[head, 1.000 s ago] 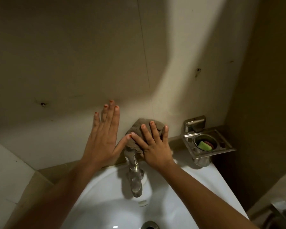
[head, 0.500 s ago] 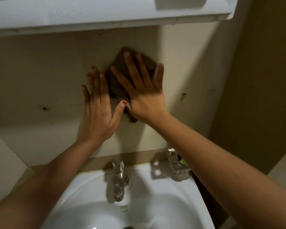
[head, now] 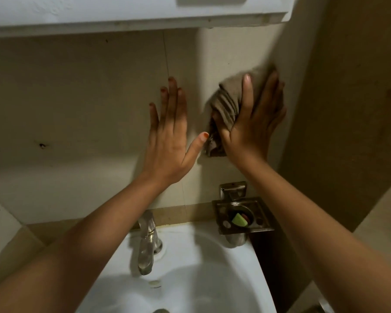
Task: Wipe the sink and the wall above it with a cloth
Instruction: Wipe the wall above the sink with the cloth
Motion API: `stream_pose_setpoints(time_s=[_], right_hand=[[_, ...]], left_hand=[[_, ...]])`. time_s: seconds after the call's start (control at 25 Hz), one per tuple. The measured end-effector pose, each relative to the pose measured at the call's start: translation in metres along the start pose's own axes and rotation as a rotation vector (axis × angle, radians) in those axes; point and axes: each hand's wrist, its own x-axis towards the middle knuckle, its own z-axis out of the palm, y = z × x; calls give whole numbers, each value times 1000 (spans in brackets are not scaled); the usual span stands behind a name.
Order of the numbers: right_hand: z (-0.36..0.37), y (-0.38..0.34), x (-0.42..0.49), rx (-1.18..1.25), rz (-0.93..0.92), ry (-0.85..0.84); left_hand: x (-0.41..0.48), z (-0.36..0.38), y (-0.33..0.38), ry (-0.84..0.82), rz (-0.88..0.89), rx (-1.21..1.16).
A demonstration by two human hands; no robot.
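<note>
Two hands are seen pressed against the beige wall (head: 77,105), which fills most of the view beneath a white cabinet (head: 122,14) at the top. Below the wall, the white sink (head: 212,279) is mounted, with a chrome tap (head: 147,242) set at its back rim and angled over the basin. A metal holder (head: 243,216) is fixed to the wall just right of the tap, above the sink's right edge; a green piece and a reddish piece, perhaps soap, are held in its round cup.

The left hand (head: 169,136) is laid flat on the wall with fingers released and spread, nothing being grasped; its thumb is stretched toward the cloth and nearly touches it. The right hand (head: 255,123) is spread over the brown cloth (head: 226,105), which is pinned against the wall by palm and fingers rather than clenched. The cloth is bunched in folds, is seen at the right hand's left side and above its fingertips, and is slightly blurred. It is placed well above the holder and to the right of a vertical tile seam. A small dark mark (head: 41,145) is visible on the wall far to the left.
</note>
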Motion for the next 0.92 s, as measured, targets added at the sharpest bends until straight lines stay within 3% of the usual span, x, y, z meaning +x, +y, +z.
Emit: stream_pose_setpoints(time_s=[0.24, 0.52, 0.72, 0.92], right_hand=[[26, 46, -93, -73, -70, -214], [40, -32, -109, 132, 226, -310], [87, -62, -178, 1, 66, -287], [104, -55, -239, -24, 36, -332]], left_hand=[[-27, 9, -5, -68, -17, 35], [-60, 7, -21, -85, -145, 52], [-80, 0, -44, -138, -181, 75], [-91, -5, -67, -136, -205, 102]])
